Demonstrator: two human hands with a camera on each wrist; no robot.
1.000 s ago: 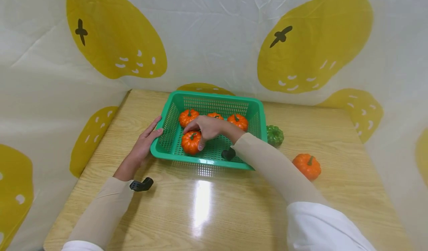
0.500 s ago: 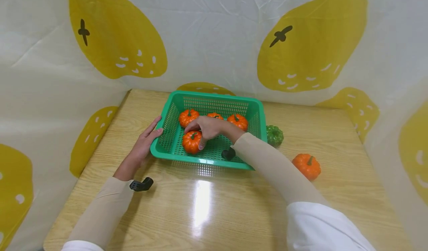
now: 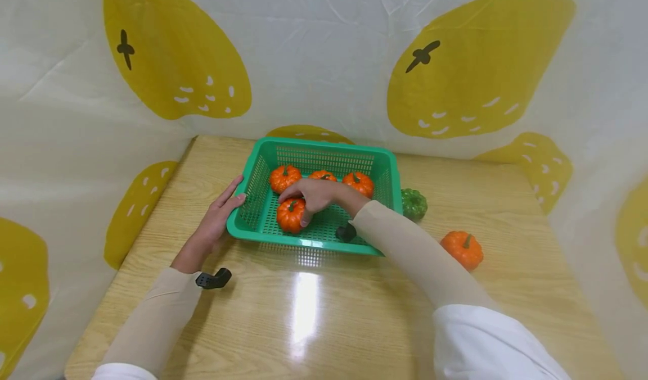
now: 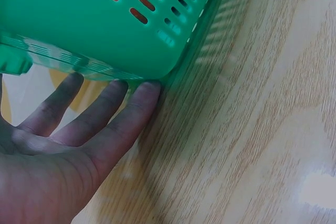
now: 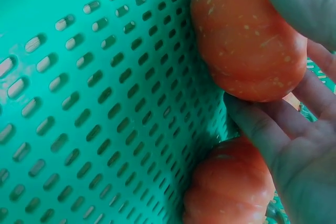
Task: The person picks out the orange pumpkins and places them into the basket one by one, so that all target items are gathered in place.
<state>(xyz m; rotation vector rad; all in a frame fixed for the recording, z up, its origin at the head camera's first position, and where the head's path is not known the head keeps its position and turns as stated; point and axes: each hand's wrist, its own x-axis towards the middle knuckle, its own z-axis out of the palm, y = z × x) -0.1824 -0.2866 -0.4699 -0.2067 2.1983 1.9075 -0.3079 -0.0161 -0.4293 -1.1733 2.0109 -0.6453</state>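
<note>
A green plastic basket point(image 3: 309, 244) with slotted walls stands on the wooden table. Inside it my right hand point(image 3: 318, 193) holds a small orange pumpkin point(image 3: 290, 217), thumb on one side and fingers round the other, as the right wrist view also shows. Behind that hand are more orange pumpkins point(image 3: 285, 179), one partly hidden by it. My left hand point(image 3: 215, 220) rests against the basket's left end. In the left wrist view its fingers point(image 4: 113, 111) lie fairly straight, tips touching the outer wall low down near the table.
Just right of the basket sits a green pumpkin point(image 3: 414, 204), partly hidden by the rim. Another orange pumpkin point(image 3: 463, 249) lies on the table point(image 3: 354, 318) beside my right forearm. A white cloth point(image 3: 319, 59) with yellow fruit prints hangs behind and at the sides.
The held pumpkin has shifted very slightly to the right within the basket. Both hands and the basket stay practically in place; the view itself drifts a little.
</note>
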